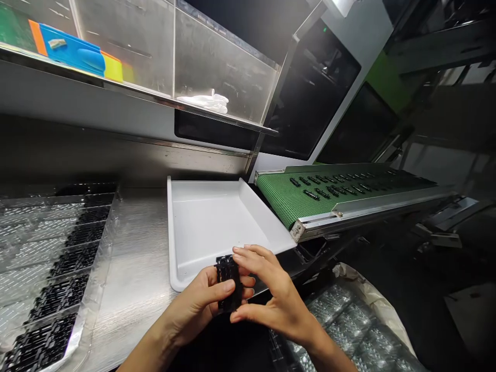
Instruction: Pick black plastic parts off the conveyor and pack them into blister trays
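Observation:
A small stack of black plastic parts (227, 281) is held above the near edge of a white tray (213, 217). My left hand (197, 299) grips the stack, its thumb across the front face. From the other side, my right hand (267, 289) has its fingertips at the stack's top and its thumb near the bottom end. Exactly how many parts are held, and what they are for, cannot be made out. The tray's white floor shows behind my hands.
A green conveyor belt (279, 199) carries two rows of black parts at the right. On the left, a clear compartmented tray (103, 243) holds many black parts. Clear plastic trays (349, 325) lie lower right. White gloves (205, 102) rest on the shelf above.

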`<state>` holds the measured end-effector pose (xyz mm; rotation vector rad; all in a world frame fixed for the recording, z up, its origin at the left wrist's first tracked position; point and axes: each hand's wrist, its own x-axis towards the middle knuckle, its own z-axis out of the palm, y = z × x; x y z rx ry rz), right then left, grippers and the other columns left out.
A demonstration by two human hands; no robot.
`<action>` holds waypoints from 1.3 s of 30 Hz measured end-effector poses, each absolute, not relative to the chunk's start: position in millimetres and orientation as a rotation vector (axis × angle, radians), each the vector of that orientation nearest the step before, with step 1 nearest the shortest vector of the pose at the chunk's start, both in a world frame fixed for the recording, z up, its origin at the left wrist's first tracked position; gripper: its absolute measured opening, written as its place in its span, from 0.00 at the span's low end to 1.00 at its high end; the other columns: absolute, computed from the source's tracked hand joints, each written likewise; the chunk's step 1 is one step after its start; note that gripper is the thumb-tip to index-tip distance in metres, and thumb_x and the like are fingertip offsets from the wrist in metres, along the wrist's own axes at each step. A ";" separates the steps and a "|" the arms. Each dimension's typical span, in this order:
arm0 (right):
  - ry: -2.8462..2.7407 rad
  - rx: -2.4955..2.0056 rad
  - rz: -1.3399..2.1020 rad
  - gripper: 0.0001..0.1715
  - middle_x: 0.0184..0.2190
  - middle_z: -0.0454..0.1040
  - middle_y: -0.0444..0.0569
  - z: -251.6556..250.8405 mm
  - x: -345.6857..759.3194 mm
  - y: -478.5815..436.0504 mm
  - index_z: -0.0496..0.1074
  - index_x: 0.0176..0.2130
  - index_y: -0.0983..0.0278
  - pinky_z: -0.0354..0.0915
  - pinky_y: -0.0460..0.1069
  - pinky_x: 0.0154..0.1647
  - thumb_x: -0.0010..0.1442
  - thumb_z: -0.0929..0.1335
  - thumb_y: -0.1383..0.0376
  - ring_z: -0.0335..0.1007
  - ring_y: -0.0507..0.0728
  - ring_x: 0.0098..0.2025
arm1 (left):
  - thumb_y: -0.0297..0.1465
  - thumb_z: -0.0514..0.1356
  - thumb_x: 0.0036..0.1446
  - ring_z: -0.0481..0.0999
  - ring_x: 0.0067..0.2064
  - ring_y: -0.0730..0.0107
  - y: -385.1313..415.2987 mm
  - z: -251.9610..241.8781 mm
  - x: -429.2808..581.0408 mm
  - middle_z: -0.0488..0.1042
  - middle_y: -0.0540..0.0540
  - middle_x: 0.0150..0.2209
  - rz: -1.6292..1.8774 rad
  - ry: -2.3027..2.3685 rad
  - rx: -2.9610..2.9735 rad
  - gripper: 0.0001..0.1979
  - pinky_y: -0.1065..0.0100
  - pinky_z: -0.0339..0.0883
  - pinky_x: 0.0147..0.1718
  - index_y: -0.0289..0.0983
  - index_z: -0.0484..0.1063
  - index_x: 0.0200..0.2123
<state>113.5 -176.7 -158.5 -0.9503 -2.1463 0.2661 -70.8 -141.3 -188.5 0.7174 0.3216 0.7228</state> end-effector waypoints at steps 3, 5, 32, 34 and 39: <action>-2.274 -1.046 0.335 0.41 0.59 0.68 0.50 -146.1 132.4 -151.9 0.67 0.58 0.59 0.58 0.53 0.64 0.49 0.77 0.52 0.60 0.60 0.63 | 0.34 0.73 0.45 0.80 0.38 0.66 -137.3 -194.7 -66.9 0.82 0.44 0.37 0.726 0.399 0.682 0.16 0.69 0.73 0.39 0.37 0.79 0.39; -2.203 -1.399 0.198 0.25 0.56 0.71 0.46 -129.0 159.1 -120.3 0.72 0.52 0.57 0.60 0.50 0.61 0.57 0.74 0.54 0.65 0.57 0.59 | 0.35 0.74 0.44 0.80 0.38 0.66 -135.5 -196.5 -64.8 0.82 0.44 0.38 0.718 0.441 0.673 0.18 0.67 0.73 0.41 0.36 0.79 0.40; -2.140 -1.282 0.371 0.10 0.38 0.77 0.45 -124.0 122.3 -178.6 0.70 0.47 0.61 0.70 0.46 0.41 0.64 0.68 0.67 0.74 0.54 0.37 | 0.33 0.68 0.52 0.78 0.38 0.67 -139.7 -190.0 -62.3 0.78 0.43 0.41 0.600 0.365 0.805 0.13 0.66 0.72 0.40 0.35 0.77 0.41; -2.144 -1.210 0.304 0.20 0.46 0.77 0.48 -133.9 122.1 -180.0 0.69 0.53 0.61 0.71 0.48 0.48 0.62 0.71 0.62 0.75 0.57 0.44 | 0.34 0.69 0.51 0.77 0.37 0.68 -144.1 -189.5 -63.4 0.79 0.44 0.38 0.655 0.372 0.792 0.14 0.69 0.72 0.38 0.36 0.78 0.40; -2.252 -1.045 0.138 0.47 0.60 0.67 0.53 -143.0 120.6 -185.4 0.57 0.65 0.59 0.64 0.54 0.62 0.53 0.76 0.55 0.64 0.62 0.61 | 0.34 0.70 0.51 0.78 0.39 0.67 -150.2 -187.5 -66.9 0.80 0.43 0.38 0.713 0.401 0.785 0.13 0.72 0.71 0.36 0.35 0.79 0.39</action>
